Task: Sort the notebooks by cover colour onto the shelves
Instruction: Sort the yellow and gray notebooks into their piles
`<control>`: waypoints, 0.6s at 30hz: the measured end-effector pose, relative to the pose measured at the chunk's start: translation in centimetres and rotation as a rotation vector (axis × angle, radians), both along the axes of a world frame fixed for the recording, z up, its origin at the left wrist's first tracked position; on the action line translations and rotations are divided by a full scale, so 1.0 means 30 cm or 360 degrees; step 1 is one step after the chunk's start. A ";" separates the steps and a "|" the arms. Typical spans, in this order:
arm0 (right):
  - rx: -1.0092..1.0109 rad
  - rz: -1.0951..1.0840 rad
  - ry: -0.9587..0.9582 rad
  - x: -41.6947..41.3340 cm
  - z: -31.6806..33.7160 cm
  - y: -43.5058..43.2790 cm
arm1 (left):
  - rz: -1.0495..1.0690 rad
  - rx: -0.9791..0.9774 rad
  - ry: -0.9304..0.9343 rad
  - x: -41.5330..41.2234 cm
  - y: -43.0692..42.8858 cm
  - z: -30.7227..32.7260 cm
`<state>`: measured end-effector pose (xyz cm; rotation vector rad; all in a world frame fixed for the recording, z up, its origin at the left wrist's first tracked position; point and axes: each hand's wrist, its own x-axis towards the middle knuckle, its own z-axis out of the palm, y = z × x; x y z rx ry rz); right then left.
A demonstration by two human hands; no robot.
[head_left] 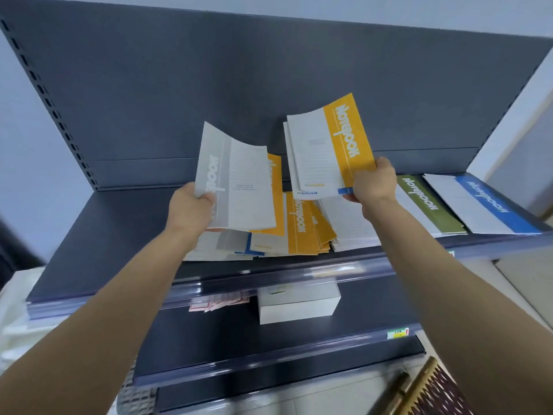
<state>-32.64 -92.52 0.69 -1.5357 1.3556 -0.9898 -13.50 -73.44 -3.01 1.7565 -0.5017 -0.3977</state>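
A: Where are our hands sitting against the mixed pile (299, 232)?

B: Both are hovering just above it; our left hand (191, 209) is gripping a grey notebook (236, 187) by its lower left corner, thumb on the cover; a yellow-edged notebook (276, 187) is showing right behind it in the same grip; they are hanging over the pile's left half.

A: And the other?

B: Our right hand (374, 184) is pinching a yellow notebook (332, 145) by its lower right corner, above the pile's right half; a blue-cornered cover (308, 192) is peeking out behind it in the same hold; both held sets are curling a little.

A: What is the pile itself looking like?

B: It is lying on the top shelf (119, 235), near the front lip; yellow covers are fanning out on top; grey and blue corners are poking out at its lower left.

A: Anything lying to the right of the pile?

B: A green notebook (425, 202) is lying flat just right of it; a blue notebook (490, 202) is lying beyond that, at the shelf's end; the two are sitting side by side.

A: And below the pile?

B: A white box (299, 307) is sitting on the lower shelf (209, 339), directly under it; some pink items (218, 304) are lying just left of the box, too blurred for us to name.
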 end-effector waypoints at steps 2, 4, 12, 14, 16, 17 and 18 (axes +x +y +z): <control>0.0136 0.0018 -0.0126 0.017 -0.009 -0.008 | -0.0031 0.0027 0.0028 0.003 -0.008 0.004; 0.0305 0.0027 -0.0225 0.041 -0.014 -0.016 | -0.0054 0.0041 0.0040 0.001 -0.020 0.010; 0.0872 0.0341 -0.0432 0.121 -0.005 -0.071 | -0.0082 -0.0016 0.0128 -0.047 -0.089 0.011; 0.0977 0.0427 -0.0466 0.123 -0.004 -0.091 | -0.0056 -0.0038 0.0151 -0.069 -0.109 0.013; 0.1045 0.0484 -0.0487 0.122 -0.002 -0.120 | -0.0039 -0.0033 0.0161 -0.092 -0.135 0.018; 0.1066 0.0508 -0.0487 0.120 0.001 -0.133 | -0.0034 -0.0025 0.0165 -0.104 -0.146 0.020; 0.1082 0.0528 -0.0482 0.118 0.003 -0.149 | -0.0030 -0.0015 0.0163 -0.115 -0.158 0.022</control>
